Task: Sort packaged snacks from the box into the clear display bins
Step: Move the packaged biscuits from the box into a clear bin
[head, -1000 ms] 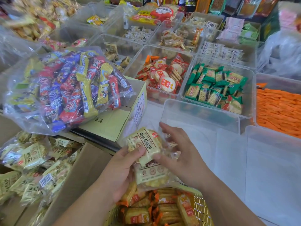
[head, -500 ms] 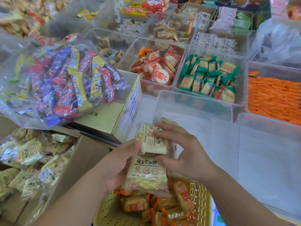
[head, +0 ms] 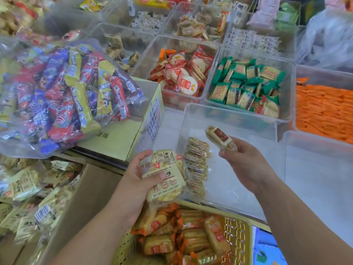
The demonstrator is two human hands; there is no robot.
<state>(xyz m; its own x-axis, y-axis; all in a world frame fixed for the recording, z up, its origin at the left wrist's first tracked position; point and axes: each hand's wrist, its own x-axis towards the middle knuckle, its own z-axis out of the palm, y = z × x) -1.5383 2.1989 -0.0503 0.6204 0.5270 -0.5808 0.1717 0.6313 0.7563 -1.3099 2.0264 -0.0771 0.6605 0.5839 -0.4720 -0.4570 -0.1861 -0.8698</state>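
Observation:
My left hand [head: 131, 184] grips a stack of pale yellow biscuit packets [head: 166, 175] at the near left corner of a clear bin [head: 229, 115]. My right hand [head: 246, 163] pinches a single packet [head: 219, 138] with a red label, held tilted over that bin. Inside the bin, several of the same packets [head: 197, 165] stand on edge in a row along its left wall. The open cardboard box [head: 89, 190] at lower left holds more of these yellow packets [head: 24, 186].
A yellow basket [head: 238, 232] of orange-wrapped snacks sits at the near edge. A bag of colourful bars [head: 63, 96] rests on a green carton [head: 122, 138]. Filled bins with red [head: 183, 77], green [head: 246, 87] and orange [head: 324, 109] snacks lie behind; another clear bin [head: 317, 169] stands right.
My right hand took one packet off the stack and moved right over the clear bin. A row of packets now stands in the bin. My left hand still holds the stack.

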